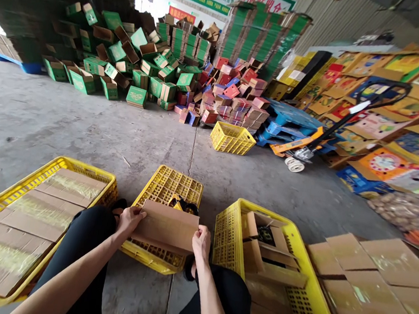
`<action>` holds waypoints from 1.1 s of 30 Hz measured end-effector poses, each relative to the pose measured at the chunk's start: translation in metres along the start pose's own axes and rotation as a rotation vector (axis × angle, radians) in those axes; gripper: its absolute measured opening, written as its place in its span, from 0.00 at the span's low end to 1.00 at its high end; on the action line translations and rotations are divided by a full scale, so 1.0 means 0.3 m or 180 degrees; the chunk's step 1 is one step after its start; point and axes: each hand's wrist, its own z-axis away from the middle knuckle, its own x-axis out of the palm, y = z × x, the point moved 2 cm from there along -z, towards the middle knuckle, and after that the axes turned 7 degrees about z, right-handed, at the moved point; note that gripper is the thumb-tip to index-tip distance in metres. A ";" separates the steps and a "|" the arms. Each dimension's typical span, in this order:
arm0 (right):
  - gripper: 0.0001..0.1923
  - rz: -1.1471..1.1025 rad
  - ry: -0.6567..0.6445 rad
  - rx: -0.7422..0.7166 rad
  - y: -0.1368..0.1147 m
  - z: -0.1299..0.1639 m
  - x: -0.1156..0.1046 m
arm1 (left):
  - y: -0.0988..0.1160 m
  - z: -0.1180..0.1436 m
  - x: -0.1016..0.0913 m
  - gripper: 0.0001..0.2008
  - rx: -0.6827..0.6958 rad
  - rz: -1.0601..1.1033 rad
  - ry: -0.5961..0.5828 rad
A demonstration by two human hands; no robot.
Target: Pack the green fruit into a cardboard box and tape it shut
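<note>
Between my knees, a brown cardboard box [169, 225] is held over an upturned yellow crate [168, 182]. My left hand [131, 220] pinches its left end, and my right hand [201, 241] grips the right end. Behind the box, partly hidden by it, a yellow and black tape dispenser [183, 204] lies on the crate. To my right stands a yellow crate [229, 230] with cardboard boxes inside, one of them with open flaps [254, 248]. On my left, another yellow crate [63, 161] holds several taped boxes [32, 212].
Taped boxes [377, 282] are stacked at the far right. Ahead on the concrete floor are a yellow crate [233, 138], an orange pallet jack [297, 144] and blue pallets [289, 118]. Green cartons [136, 97] and red cartons [232, 91] are heaped at the back.
</note>
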 end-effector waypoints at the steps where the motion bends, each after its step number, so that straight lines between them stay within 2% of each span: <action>1: 0.22 -0.0012 -0.0011 -0.0024 -0.003 0.002 0.002 | -0.001 -0.003 -0.001 0.13 -0.0019 0.0026 0.0004; 3: 0.28 0.0002 -0.0007 -0.0188 -0.014 0.014 0.000 | -0.002 -0.008 -0.004 0.13 -0.0053 0.0053 0.0020; 5: 0.40 0.0144 -0.0090 -0.0561 -0.036 0.034 -0.011 | 0.000 -0.010 -0.005 0.12 -0.0073 0.0070 0.0035; 8: 0.60 0.0677 -0.0701 -0.1282 -0.088 0.057 -0.036 | 0.007 -0.008 -0.007 0.11 -0.0090 0.0096 0.0060; 10: 0.67 0.1059 -0.1170 -0.1624 -0.130 0.054 -0.055 | 0.011 -0.007 -0.007 0.10 -0.0090 0.0106 0.0071; 13: 0.73 0.1353 -0.1517 -0.1973 -0.195 0.017 -0.079 | 0.009 -0.012 -0.004 0.10 -0.0086 0.0098 0.0075; 17: 0.72 0.1359 -0.1951 -0.2167 -0.249 -0.033 -0.083 | -0.005 -0.024 0.005 0.10 -0.0046 0.0060 0.0018; 19: 0.72 0.1303 -0.1973 -0.2185 -0.256 -0.040 -0.084 | -0.005 -0.023 0.012 0.13 0.0039 0.0031 -0.0055; 21: 0.73 0.1260 -0.1909 -0.2212 -0.256 -0.036 -0.085 | 0.006 -0.012 0.020 0.20 0.0185 0.0029 -0.0129; 23: 0.72 0.1257 -0.1878 -0.2215 -0.252 -0.028 -0.086 | 0.031 0.008 0.029 0.33 0.0503 -0.0090 -0.0258; 25: 0.71 0.1282 -0.1862 -0.2205 -0.249 -0.023 -0.083 | 0.062 0.031 0.045 0.48 0.0965 -0.0588 -0.0572; 27: 0.71 0.1312 -0.1854 -0.2212 -0.246 -0.023 -0.078 | 0.088 0.050 0.070 0.61 0.1381 -0.1377 -0.1044; 30: 0.71 0.1361 -0.1872 -0.2245 -0.242 -0.027 -0.066 | 0.106 0.057 0.113 0.70 0.1567 -0.2231 -0.1519; 33: 0.71 0.1400 -0.1895 -0.2242 -0.237 -0.031 -0.051 | 0.111 0.043 0.155 0.74 0.1490 -0.2470 -0.1641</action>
